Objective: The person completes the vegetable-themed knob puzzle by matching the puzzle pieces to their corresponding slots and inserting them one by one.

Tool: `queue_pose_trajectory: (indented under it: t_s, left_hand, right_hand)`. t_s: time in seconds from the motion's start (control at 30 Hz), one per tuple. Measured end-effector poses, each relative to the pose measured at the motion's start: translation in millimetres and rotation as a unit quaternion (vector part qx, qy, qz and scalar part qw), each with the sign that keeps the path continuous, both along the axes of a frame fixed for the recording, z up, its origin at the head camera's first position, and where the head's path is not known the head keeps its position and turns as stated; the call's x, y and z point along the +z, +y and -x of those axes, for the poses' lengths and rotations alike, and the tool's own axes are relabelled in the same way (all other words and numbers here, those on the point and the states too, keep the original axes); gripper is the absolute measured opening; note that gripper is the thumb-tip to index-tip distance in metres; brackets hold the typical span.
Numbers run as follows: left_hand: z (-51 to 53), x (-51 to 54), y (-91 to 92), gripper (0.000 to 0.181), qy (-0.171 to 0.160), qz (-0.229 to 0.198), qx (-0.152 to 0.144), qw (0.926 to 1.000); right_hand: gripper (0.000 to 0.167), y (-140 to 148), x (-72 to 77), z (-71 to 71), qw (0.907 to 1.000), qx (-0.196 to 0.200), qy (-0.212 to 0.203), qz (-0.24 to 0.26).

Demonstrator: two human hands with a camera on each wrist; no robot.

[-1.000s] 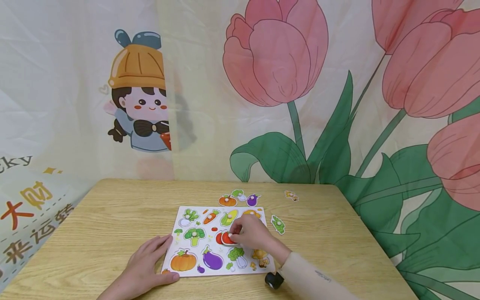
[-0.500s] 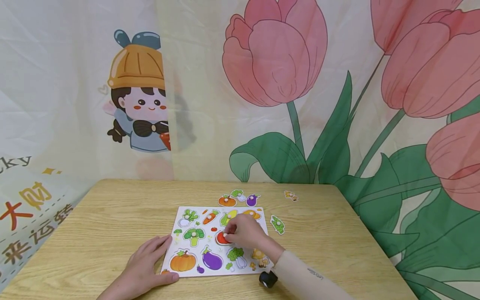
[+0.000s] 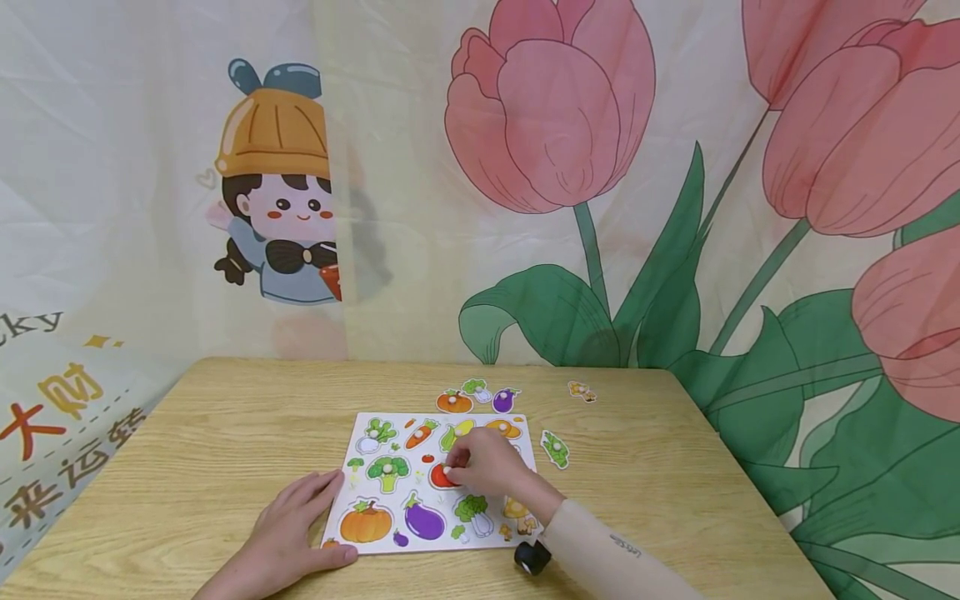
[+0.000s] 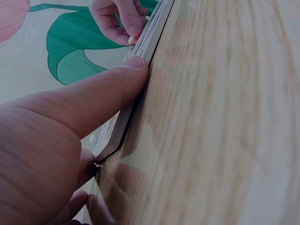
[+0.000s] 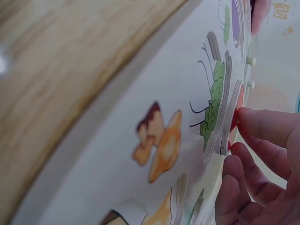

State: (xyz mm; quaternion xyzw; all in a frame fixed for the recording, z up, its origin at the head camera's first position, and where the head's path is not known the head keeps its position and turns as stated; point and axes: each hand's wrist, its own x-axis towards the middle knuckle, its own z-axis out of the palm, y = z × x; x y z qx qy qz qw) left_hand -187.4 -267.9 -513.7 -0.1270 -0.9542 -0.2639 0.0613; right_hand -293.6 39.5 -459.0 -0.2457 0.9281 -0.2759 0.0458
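A white puzzle board (image 3: 442, 546) printed with vegetables lies on the table. In the head view my left hand (image 3: 288, 533) rests at its near left corner, fingers along the left side. The left wrist view has that thumb (image 4: 112, 91) pressing the board's near edge. My right hand (image 3: 491, 467) pinches the white knob of a red tomato puzzle piece (image 3: 438, 477) over the middle row. From the right wrist, the tomato piece lies at its slot, partly hidden by fingertips (image 5: 243, 114); whether it sits fully flush I cannot tell.
Pumpkin (image 3: 454, 402), cabbage (image 3: 476, 389) and eggplant (image 3: 506, 400) pieces lie behind the board. A pea-pod piece (image 3: 556, 450) and a mushroom piece (image 3: 581, 391) lie to the right. Broccoli (image 3: 387, 472) and carrot (image 3: 422, 434) pieces sit in the board.
My right hand has moved slightly left with the tomato piece, bringing it over the printed red tomato, which it now covers. The left hand has stayed in place.
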Motion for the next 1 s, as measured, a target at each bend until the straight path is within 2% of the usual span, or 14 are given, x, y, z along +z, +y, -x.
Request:
queue_pose_trajectory:
  t_s: [1.0]
  left_hand:
    - [-3.3,5.1,2.5,0.106,0.002,0.012,0.0,0.9999]
  right_hand:
    - [0.009,-1.0,-5.8,2.7,0.9999,0.006,0.01,-0.008]
